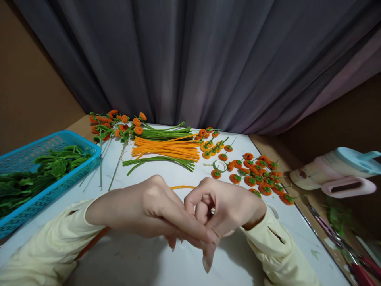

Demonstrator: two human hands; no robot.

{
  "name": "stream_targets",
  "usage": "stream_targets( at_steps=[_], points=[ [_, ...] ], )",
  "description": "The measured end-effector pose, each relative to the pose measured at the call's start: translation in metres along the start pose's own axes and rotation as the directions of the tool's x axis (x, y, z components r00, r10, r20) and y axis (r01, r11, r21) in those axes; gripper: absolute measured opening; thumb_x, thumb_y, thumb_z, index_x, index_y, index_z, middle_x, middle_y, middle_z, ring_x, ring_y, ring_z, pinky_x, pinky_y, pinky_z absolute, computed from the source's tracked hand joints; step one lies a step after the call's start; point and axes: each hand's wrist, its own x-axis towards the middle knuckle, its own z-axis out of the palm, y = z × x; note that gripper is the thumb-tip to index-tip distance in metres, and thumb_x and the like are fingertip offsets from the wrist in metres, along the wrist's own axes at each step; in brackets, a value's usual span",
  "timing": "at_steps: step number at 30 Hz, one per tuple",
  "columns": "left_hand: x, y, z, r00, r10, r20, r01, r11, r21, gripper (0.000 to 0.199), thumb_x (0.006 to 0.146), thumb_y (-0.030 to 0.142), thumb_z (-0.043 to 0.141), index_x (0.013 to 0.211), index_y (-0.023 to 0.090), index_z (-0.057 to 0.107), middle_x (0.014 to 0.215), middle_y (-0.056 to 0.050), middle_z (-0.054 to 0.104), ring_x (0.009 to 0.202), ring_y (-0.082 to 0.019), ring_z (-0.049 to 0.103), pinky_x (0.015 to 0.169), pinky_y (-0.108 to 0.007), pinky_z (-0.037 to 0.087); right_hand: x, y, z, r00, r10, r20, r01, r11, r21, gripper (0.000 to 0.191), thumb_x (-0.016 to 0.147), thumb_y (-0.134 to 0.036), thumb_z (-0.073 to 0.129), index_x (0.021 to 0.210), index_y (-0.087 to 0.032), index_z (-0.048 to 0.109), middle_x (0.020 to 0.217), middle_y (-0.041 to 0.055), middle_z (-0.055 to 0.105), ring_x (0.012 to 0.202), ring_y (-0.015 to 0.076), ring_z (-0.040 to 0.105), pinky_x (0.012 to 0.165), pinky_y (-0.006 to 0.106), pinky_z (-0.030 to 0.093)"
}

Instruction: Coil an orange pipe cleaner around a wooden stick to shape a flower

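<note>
Two bare hands meet above the near-middle part of the white tabletop (133,262). A thin orange stem (183,187) arcs just beyond the knuckles, about midway between the left and right edges; the hands hide its ends. Probable faults: anything pinched between the fingers may slip or bend unevenly if one hand presses more loosely than the other, and the overlapping fingers may mask a crooked bend. The orange fruits (264,188), clustered by the right edge, have projecting wires that could catch the right cuff (268,234) if that arm swings outward; the left sleeve (53,242) could likewise drag the long stalks (117,163) near the blue basket (38,200) at the left edge. Pose: the left hand (143,208) reaches in from the left with its back upward, its fingers slanting across the front of the right hand (226,202), whose forefinger is curled inward. One fingertip points toward the near edge. Grip: the fingers are drawn together, but what either hand holds, if anything, cannot be told. Farther back, an orange bundle (165,147) lies between green stems (160,159).
</note>
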Motion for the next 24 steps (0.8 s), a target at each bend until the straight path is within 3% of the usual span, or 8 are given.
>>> stream_targets(
  at_steps=[7,13,24],
  points=[
    [0.0018,-0.0025,0.0013,0.998,0.046,-0.033,-0.044,0.997,0.064,0.029,0.083,0.021,0.057,0.110,0.023,0.064,0.078,-0.006,0.071,0.064,-0.013,0.066,0.062,-0.015,0.052,-0.0003,-0.0023,0.0012,1.000,0.015,-0.009,-0.014,0.999,0.045,0.020,0.066,-0.017,0.071,0.071,-0.009,0.053,0.050,-0.0053,0.055,0.035,-0.0006,0.034,0.032,0.010,0.025],
    [0.0008,-0.0060,0.0010,0.998,0.057,0.015,-0.056,0.998,-0.027,0.028,0.087,0.019,0.050,0.112,0.017,0.063,0.076,-0.007,0.070,0.064,-0.012,0.067,0.060,-0.012,0.051,0.0012,-0.0011,0.0038,0.999,-0.009,-0.033,0.012,0.997,0.082,0.018,0.066,-0.015,0.071,0.071,-0.008,0.055,0.046,-0.0063,0.053,0.033,-0.0007,0.033,0.031,0.010,0.024],
    [0.0002,-0.0060,0.0017,0.997,0.067,0.038,-0.064,0.996,-0.060,0.030,0.086,0.019,0.052,0.114,0.020,0.062,0.086,-0.006,0.070,0.068,-0.012,0.067,0.064,-0.012,0.053,0.0007,-0.0013,0.0030,1.000,-0.006,-0.004,0.006,1.000,0.030,0.017,0.063,-0.010,0.070,0.070,-0.009,0.054,0.047,-0.0070,0.052,0.035,0.0000,0.034,0.032,0.010,0.026]
  ],
)
